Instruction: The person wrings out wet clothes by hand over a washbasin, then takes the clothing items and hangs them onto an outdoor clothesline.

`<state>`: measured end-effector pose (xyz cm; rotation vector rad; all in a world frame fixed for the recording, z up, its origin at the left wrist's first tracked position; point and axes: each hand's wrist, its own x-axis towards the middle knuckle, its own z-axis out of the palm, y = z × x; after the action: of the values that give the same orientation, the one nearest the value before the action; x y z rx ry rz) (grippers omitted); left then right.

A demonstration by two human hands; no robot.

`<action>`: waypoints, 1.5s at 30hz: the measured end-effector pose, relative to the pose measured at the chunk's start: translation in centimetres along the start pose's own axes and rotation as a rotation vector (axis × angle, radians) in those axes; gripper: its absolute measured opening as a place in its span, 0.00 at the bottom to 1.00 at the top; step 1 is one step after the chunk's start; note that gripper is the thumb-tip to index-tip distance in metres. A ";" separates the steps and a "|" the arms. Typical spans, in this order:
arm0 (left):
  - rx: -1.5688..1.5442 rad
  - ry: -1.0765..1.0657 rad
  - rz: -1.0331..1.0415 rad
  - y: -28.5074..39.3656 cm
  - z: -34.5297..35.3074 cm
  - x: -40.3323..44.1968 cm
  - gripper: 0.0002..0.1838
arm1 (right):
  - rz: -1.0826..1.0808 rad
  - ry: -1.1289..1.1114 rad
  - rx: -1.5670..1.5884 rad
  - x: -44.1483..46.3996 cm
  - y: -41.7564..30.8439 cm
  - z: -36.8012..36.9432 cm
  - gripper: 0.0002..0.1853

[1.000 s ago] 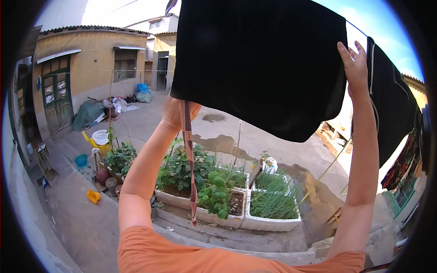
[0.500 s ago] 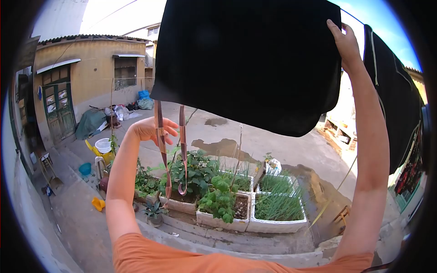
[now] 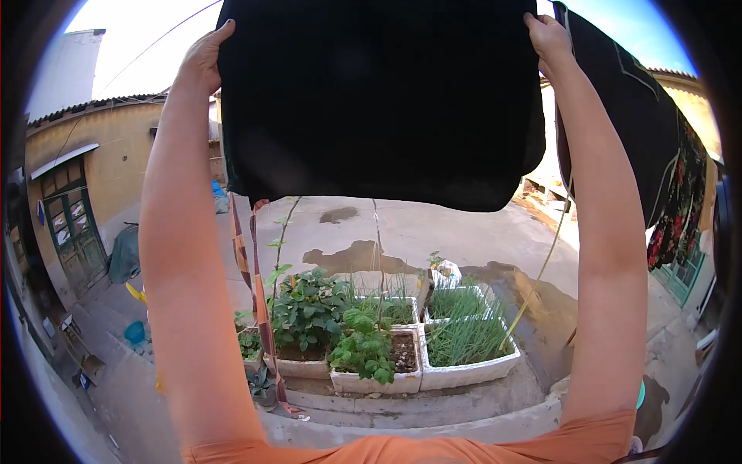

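Spanning the gap between two raised hands

Hanging straight ahead at the top of the view, the black cloth (image 3: 379, 108) lies between the left hand (image 3: 204, 58) and the right hand (image 3: 550, 42), one at each side edge, so neither is clearly nearer. Its visible part stretches longest from side to side (the top edge is out of frame, so the full height cannot be told). Both hands look closed in a pinch, thumbs at the edges; the fingers behind are partly hidden.

The cloth is plain, deep black and nearly flat, with a gently wavy hem. Brown checked straps (image 3: 261, 309) dangle below its lower left corner. A black garment with pale piping (image 3: 610, 85) hangs just beyond the right hand.
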<state>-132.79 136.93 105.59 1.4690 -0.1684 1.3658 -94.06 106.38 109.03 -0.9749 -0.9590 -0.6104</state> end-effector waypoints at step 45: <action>0.733 -1.715 -1.393 -59.3 42.2 -80.4 0.18 | 1.741 -0.313 -0.952 -69.3 -7.8 -80.1 0.21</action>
<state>-91.32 88.14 18.04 2.1910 0.3044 -1.2311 -101.01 32.83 32.73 -2.2829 0.2697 0.6976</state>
